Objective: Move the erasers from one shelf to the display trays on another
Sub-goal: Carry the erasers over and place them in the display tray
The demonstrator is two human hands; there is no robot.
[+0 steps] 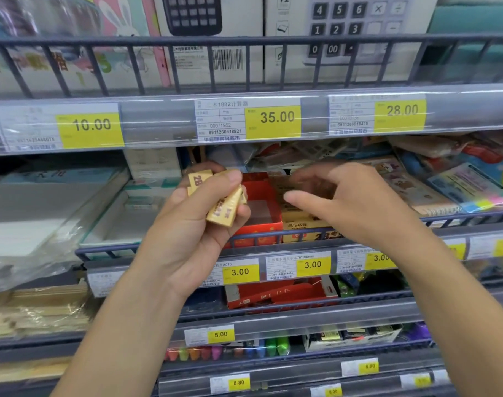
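My left hand (198, 224) grips a bunch of yellow erasers (224, 207) marked 2B, held in front of the middle shelf. Just behind them stands a red display tray (261, 224), its visible interior bare. To its right sits a yellow display tray (301, 227) holding yellow erasers. My right hand (341, 202) hovers over that yellow tray with fingers loosely curled and blurred; I cannot see anything between them. Another red tray (278, 293) lies on the shelf below.
A dark wire rail (187, 245) fronts the middle shelf, with price tags under it. Paper packs (44, 213) lie on the left, sticker packs (445, 184) on the right. Calculator boxes (215, 38) stand on the top shelf, highlighters (230, 351) lower down.
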